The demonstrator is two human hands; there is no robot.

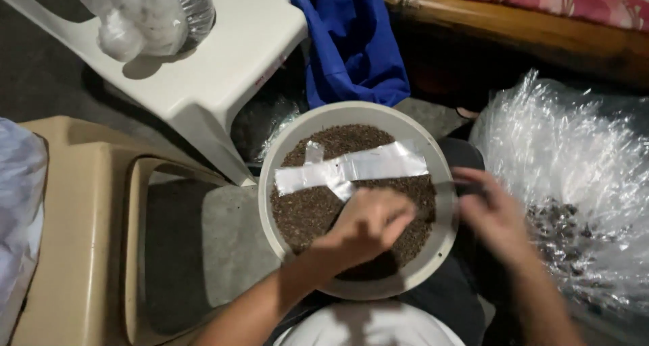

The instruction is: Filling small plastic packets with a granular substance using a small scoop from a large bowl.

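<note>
The left hand (368, 221) is clenched over the brown granules in the round bowl (443, 241), beside small clear sachets (351, 170) lying unfilled. The right hand (497, 217) grasps the bowl's right rim. Filled packets appear in the far-right plastic bag (574, 157).

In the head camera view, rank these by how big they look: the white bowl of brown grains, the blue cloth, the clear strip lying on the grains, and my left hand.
1. white bowl
2. blue cloth
3. clear strip and left hand: they look alike, and the hand is nearer the camera, so unranked.
</note>
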